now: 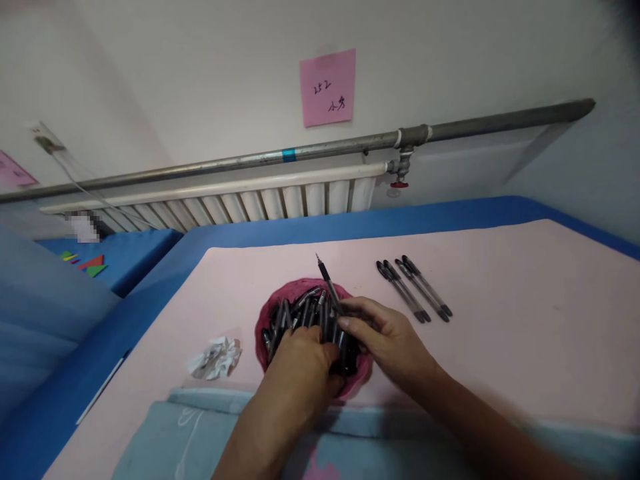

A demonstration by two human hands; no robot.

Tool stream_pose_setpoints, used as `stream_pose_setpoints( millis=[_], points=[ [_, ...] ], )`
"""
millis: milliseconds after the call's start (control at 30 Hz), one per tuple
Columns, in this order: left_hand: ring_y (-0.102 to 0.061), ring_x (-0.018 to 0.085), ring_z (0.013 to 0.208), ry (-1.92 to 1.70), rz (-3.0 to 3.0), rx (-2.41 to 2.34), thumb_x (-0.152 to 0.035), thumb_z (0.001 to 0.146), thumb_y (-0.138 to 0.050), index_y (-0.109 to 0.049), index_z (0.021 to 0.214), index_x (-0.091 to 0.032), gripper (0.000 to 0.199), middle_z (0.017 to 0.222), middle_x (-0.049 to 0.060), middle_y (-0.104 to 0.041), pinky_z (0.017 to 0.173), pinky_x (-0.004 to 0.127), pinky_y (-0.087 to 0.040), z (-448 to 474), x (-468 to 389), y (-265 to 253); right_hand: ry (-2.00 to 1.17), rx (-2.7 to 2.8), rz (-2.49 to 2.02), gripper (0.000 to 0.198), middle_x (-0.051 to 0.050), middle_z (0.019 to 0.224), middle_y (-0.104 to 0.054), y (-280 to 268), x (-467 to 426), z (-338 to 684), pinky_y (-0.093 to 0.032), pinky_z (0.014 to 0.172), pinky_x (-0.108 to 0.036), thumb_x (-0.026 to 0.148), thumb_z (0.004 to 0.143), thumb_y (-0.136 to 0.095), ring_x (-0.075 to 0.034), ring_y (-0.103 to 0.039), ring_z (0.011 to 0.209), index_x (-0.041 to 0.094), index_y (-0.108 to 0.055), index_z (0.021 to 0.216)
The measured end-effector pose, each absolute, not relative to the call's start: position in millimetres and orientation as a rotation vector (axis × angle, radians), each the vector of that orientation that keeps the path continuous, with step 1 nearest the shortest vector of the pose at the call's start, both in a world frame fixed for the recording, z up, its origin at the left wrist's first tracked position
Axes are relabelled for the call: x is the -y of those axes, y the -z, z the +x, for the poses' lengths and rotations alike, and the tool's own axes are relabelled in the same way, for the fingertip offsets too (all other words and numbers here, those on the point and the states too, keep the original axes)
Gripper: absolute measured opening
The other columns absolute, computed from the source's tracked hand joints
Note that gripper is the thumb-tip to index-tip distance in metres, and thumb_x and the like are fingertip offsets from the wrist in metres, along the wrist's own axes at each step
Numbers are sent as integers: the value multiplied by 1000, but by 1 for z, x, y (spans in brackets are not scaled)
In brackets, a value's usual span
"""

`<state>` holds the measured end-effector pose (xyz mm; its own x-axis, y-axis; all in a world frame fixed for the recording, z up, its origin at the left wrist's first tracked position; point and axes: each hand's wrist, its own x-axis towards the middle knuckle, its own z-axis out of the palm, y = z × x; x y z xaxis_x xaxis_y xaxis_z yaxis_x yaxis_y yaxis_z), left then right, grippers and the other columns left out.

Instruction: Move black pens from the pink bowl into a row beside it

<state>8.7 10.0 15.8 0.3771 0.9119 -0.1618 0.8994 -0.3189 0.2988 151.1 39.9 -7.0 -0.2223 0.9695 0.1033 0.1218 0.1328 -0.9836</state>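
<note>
A round pink basket [290, 288] full of loose black pen parts [305, 310] stands at the middle of the table. My right hand [383, 333], at the basket's right rim, pinches an uncapped pen [327, 280] whose tip points up and to the left. Down among the parts in the basket reaches my left hand [305, 360]; its fingertips are hidden there, so I cannot see what they grip. Several capped black pens [417, 290] lie in slanted pairs on the pink sheet, right of the basket.
Crumpled white paper [217, 359] lies left of the basket. A folded light blue cloth [200, 427] covers the near edge of the pink sheet [500, 300]. Behind the blue table edge [280, 230] are a radiator [295, 200] and a pipe. Coloured flat pieces [95, 265] lie far left.
</note>
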Motion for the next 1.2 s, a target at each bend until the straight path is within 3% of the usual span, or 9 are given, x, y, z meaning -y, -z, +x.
stream_pose_setpoints(
  millis=[133,333,600,967,1067,1200],
  points=[
    [-54,27,80,53,2341,-1696,-20,64,-53,-68,78,-21,20,81,9,-60,74,43,-37,3,-11,-11,-1218,1528,-1115,22,-1,81,-66,10,-40,151,-48,71,-28,29,72,-56,-16,-60,76,21,-63,91],
    [-53,22,78,49,2318,-1654,-12,63,-48,-66,77,-24,26,81,7,-59,71,37,-37,-9,-11,-16,-1245,1515,-1104,21,-1,78,-66,9,-40,150,-49,67,-28,27,71,-56,-16,-61,73,21,-63,90],
    [-51,25,86,114,2332,-1611,-20,66,-53,-69,80,-24,22,86,8,-59,81,46,-31,-1,-11,-15,-1165,1596,-1122,22,-1,78,-66,9,-40,151,-49,67,-27,27,72,-55,-15,-60,73,19,-63,91],
    [-49,29,87,116,2393,-1588,-26,70,-53,-70,76,-24,19,85,10,-59,78,51,-29,4,-13,-8,-1136,1647,-1132,23,0,75,-66,6,-38,151,-48,63,-25,24,73,-54,-14,-60,69,20,-63,93],
    [-48,29,88,69,2344,-1551,-24,68,-56,-69,76,-24,16,85,8,-58,80,49,-29,-3,-14,-10,-1127,1658,-1134,22,0,75,-66,5,-38,151,-48,64,-25,24,73,-54,-14,-60,70,19,-63,93],
    [-49,19,86,-128,2181,-1335,-22,71,-54,-68,79,-24,17,83,3,-57,79,34,-34,-16,-17,-17,-1115,1673,-1134,22,0,77,-66,5,-38,152,-48,64,-24,23,73,-54,-14,-60,70,20,-63,93]
  ],
)
